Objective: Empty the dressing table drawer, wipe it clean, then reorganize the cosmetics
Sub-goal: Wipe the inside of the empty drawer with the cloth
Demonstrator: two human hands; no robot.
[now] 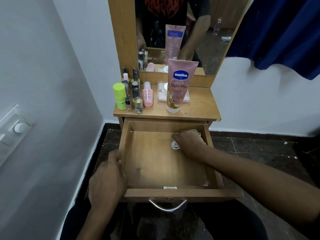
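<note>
My left hand [109, 175] curls over the left wall of the drawer [173, 194], gripping it steady. The drawer is pulled out and bare inside, with the cosmetics [133, 94] standing on the tabletop above. My right hand [189, 141] bunches its fingers over a white wipe [175, 145] near the back right corner. I judge this is the wiping step. Next I'd sweep forward across the floor, corners included.

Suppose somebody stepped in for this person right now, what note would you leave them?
Left hand grips the drawer by its left wall.
Right hand holds a white cloth at the drawer's far right corner.
Vaseline tube, pink bottle, green stick and small bottles stand on the tabletop.
Done: drawer emptied.
Left: finish wiping, put the cosmetics back.
</note>
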